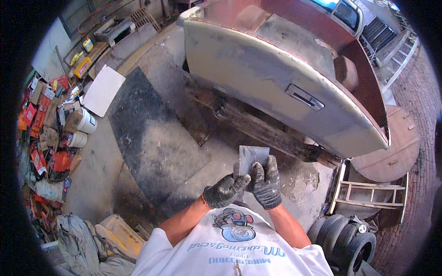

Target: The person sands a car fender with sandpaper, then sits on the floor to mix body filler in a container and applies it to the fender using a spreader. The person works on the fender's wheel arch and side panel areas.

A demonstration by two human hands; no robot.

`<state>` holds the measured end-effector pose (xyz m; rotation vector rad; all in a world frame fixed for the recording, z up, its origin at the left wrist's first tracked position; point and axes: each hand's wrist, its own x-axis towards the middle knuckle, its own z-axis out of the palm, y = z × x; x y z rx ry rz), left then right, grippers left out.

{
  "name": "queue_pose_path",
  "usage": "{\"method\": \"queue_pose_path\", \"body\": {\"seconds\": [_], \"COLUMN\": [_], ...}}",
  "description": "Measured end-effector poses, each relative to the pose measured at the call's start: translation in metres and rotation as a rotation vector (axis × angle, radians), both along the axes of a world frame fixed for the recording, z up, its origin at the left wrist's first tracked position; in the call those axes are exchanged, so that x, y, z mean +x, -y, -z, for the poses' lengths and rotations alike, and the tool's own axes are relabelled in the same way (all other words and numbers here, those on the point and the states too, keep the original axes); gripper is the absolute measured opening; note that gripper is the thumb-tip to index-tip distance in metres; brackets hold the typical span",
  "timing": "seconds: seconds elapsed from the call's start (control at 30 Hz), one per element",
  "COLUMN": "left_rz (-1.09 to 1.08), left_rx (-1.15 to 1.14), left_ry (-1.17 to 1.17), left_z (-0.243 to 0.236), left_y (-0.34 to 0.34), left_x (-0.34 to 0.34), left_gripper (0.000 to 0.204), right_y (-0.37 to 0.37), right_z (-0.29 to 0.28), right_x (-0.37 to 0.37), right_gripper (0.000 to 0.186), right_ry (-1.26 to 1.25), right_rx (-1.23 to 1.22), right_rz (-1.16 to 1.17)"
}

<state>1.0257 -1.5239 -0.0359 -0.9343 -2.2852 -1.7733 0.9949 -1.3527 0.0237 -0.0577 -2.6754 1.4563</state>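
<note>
A head-worn fisheye camera looks steeply down and forward, the gloved fingers [272, 171] close below.

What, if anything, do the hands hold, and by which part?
A flat grey sheet: the gloved right hand holds it by its lower right part. The gloved left hand is at its lower left; whether it also grips cannot be told.

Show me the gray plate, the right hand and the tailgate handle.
Gray plate [251, 156], head view: its flat face.
Right hand [266, 187], head view: middle of the glove.
Tailgate handle [305, 97], head view: recessed middle.
</note>
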Motion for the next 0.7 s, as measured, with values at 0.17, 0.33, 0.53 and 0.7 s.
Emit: {"method": "queue_pose_path", "body": {"seconds": [0.17, 0.33, 0.53, 0.7], "left_rz": [0.013, 0.020, -0.065, 0.165], "left_rx": [-0.016, 0.106, 0.308, 0.958], "left_ry": [0.134, 0.542, 0.717, 1.260], "left_z": [-0.013, -0.049, -0.049, -0.010], "left_y": [-0.006, 0.001, 0.033, 0.019], "left_x": [0.000, 0.002, 0.003, 0.002], "left_gripper": [0.021, 0.024, 0.033, 0.036], "right_y": [0.003, -0.005, -0.028, 0.007], "right_z": [-0.008, 0.006, 0.038, 0.049], "right_x": [-0.001, -0.011, -0.025, 0.004], "right_gripper": [0.034, 0.033, 0.016, 0.029], "right_ry": [-0.084, -0.496, 0.149, -0.011], "right_rx": [0.025, 0.187, -0.862, -0.224], "right_rz": [0.172, -0.046, 0.078, -0.274]}}
